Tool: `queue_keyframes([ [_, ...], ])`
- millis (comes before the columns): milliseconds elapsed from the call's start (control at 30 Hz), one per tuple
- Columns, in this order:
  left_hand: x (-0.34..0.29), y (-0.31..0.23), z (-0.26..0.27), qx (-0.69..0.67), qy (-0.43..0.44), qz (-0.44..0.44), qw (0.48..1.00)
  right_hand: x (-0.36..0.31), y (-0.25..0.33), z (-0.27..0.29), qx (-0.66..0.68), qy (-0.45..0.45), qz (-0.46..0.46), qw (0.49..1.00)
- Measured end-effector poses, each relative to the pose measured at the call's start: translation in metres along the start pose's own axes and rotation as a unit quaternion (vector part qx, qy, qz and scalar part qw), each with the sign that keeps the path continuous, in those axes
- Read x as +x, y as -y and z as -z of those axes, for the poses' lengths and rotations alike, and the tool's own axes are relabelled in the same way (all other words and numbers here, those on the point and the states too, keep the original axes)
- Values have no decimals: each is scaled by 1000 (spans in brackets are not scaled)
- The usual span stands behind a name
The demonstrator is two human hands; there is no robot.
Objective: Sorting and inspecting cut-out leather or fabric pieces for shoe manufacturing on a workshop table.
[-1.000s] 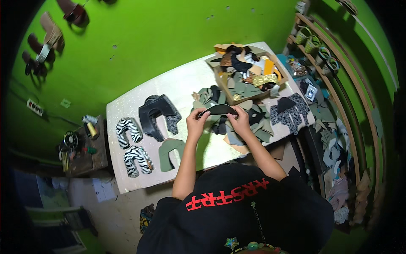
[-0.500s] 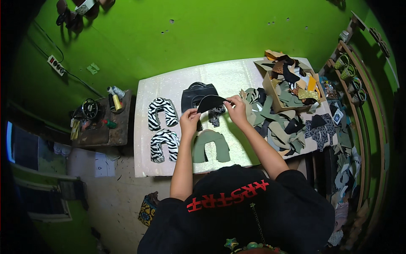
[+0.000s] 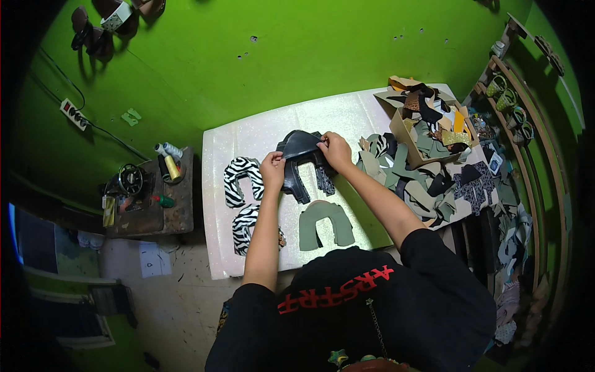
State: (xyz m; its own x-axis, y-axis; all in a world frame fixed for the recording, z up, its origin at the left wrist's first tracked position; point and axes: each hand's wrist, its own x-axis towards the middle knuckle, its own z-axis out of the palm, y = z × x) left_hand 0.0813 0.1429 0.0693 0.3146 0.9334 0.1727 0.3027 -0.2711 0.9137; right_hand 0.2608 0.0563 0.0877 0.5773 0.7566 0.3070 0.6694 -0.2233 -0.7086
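Between my two hands is a curved black piece (image 3: 301, 145), smooth and slightly shiny like leather. My left hand (image 3: 273, 169) pinches its left corner, and my right hand (image 3: 336, 152) pinches the right one. The piece lies over the top of a stack of black U-shaped pieces (image 3: 296, 185); whether it touches them I cannot tell. A grey-and-black patterned piece (image 3: 325, 180) shows under the stack's right side. Nearer to me rest olive-green U-shaped pieces (image 3: 339, 223). Zebra-striped U-shaped pieces (image 3: 234, 181) lie to the left, in two groups, the nearer partly behind my left forearm.
On the right of the pale table (image 3: 223, 263), a cardboard box (image 3: 406, 139) overflows with scraps, and loose green offcuts (image 3: 403, 177) spread beside it. A sewing machine (image 3: 131, 180) and thread cones (image 3: 172, 166) occupy a wooden stand at left. Sandals (image 3: 507, 98) hang on a right-hand rack.
Both hands have lowered the black piece over the black stack. It has tilted, so its shiny face now shows. The whole view has shifted slightly.
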Motion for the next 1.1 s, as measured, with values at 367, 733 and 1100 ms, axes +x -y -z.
queue_keyframes([
  [367, 5, -3, -5, 157, -38, -96, 982, 12, -3, -25, -64, -32, 16, 997],
  [733, -34, -8, -41, 290, 95, -211, 929, -42, -29, 7, 67, -105, 1, 992],
  [1100, -62, -62, -86, 202, 118, -192, 953, -114, -96, 148, -147, -320, -153, 924],
])
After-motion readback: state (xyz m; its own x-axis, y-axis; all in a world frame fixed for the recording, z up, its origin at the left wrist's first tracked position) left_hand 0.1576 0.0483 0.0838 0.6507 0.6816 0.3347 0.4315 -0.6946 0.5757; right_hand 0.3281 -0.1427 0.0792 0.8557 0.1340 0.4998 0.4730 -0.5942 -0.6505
